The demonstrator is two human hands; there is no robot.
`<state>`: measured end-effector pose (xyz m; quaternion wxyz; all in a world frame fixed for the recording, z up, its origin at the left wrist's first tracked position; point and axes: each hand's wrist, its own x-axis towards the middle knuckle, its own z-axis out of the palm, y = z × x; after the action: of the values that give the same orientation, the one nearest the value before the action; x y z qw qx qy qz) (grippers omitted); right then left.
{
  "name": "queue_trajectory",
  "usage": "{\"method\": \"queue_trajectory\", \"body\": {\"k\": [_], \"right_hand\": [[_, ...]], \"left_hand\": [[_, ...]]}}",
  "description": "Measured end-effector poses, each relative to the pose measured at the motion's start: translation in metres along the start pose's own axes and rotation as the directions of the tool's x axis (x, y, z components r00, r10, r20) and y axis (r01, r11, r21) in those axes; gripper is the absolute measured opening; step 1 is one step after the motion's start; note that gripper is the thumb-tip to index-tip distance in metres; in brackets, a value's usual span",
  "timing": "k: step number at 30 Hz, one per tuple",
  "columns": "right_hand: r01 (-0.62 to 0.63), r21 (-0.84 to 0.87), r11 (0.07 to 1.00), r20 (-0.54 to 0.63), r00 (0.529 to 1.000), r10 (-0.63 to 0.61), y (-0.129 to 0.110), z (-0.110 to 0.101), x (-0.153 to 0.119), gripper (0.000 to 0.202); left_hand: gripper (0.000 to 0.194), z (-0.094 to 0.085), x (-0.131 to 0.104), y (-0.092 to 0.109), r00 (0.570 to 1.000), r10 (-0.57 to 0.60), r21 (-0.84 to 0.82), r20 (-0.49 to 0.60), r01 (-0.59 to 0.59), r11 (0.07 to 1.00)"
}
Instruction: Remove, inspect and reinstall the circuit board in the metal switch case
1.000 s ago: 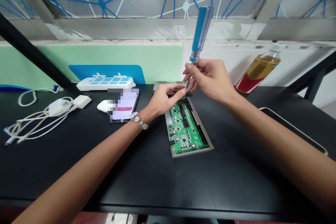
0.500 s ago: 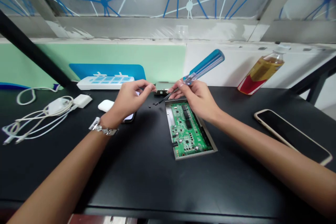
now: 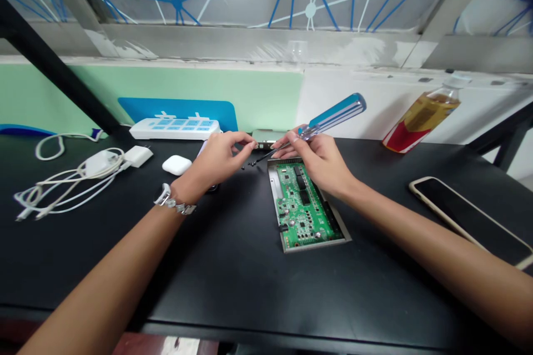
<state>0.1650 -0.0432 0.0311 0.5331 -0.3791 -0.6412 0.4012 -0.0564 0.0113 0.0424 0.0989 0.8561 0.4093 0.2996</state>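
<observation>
Black table fills the head view, and both hands meet near its far edge, about midway along it. Right hand has its grip closed around the metal shaft of a screwdriver with a blue, clear handle; the handle slants up to the right and the tip points left and down toward a few tiny dark screws lying loose on the table. Left hand pinches its thumb and forefinger together right at the tool tip; it seems to hold a screw there, though the thing is too small to be sure. Just right of the screws lies a green circuit board in a shallow grey metal tray, bare side up.

Risks, as I judge them: the loose screws could roll or be brushed off by a wrist, since nothing pens them in. A screw pinched this lightly could drop onto the board and lodge among the parts. The tool tip could slip and scratch the board. Further off, the bottle by the far right corner leans, and a phone lies near the right forearm, where an elbow could nudge it.
</observation>
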Motion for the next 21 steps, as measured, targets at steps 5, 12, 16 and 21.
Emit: {"method": "queue_trajectory", "body": {"k": [5, 12, 16, 21], "right_hand": [[0.019, 0.020, 1.000, 0.010, 1.000, -0.019, 0.004, 0.001, 0.000, 0.035], [-0.011, 0.012, 1.000, -0.004, 1.000, 0.011, -0.005, -0.003, -0.001, 0.037], [0.016, 0.063, 0.998, -0.046, 0.999, -0.013, -0.014, -0.010, 0.001, 0.036], [0.040, 0.202, 0.979, -0.116, 0.993, -0.017, -0.021, -0.020, 0.004, 0.029]], "left_hand": [[0.031, 0.000, 0.000, 0.002, 1.000, 0.007, -0.004, 0.016, -0.007, 1.000], [0.027, -0.001, -0.001, 0.000, 0.999, -0.004, -0.008, 0.048, 0.004, 1.000], [0.027, -0.002, 0.000, -0.004, 0.993, 0.020, -0.013, 0.119, -0.019, 1.000], [0.031, 0.002, -0.001, -0.001, 0.985, -0.011, -0.112, 0.171, 0.030, 0.993]]}}
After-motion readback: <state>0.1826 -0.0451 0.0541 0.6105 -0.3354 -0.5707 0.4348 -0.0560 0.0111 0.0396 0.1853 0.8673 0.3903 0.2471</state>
